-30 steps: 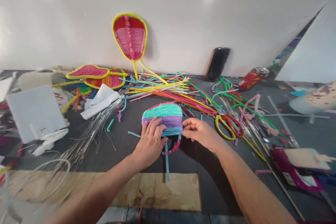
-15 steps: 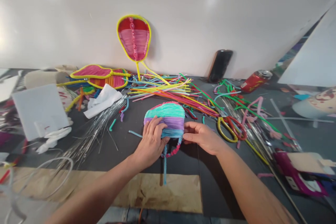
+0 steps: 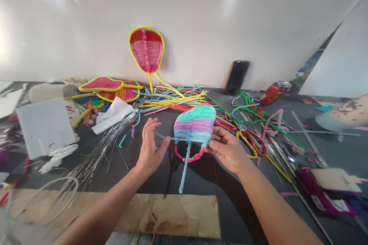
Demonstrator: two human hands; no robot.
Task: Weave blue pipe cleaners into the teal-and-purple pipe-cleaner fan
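Observation:
My right hand [image 3: 228,151] grips a pipe-cleaner fan [image 3: 194,125] by its right edge, lifted over the dark table. The fan is filled with turquoise, purple and light blue rows; below them a bare pink twisted rim curves round, crossed by a light blue twisted stem [image 3: 184,170]. A loose light blue pipe cleaner [image 3: 176,138] sticks out leftward from the lowest row. Its end lies between the thumb and fingers of my left hand [image 3: 151,147], which are apart and not closed on it.
Behind lies a pile of pipe cleaners [image 3: 172,97], with a yellow-rimmed pink fan [image 3: 146,51] against the white wall. Scissors [image 3: 254,143], a red can [image 3: 275,92] and a phone [image 3: 237,77] are to the right. Silver strands [image 3: 105,143] and white paper [image 3: 44,126] lie left.
My left hand has come off the fan's face and moved left, opening beside the loose pipe cleaner. The fan has risen and shifted right, with my right hand holding its edge.

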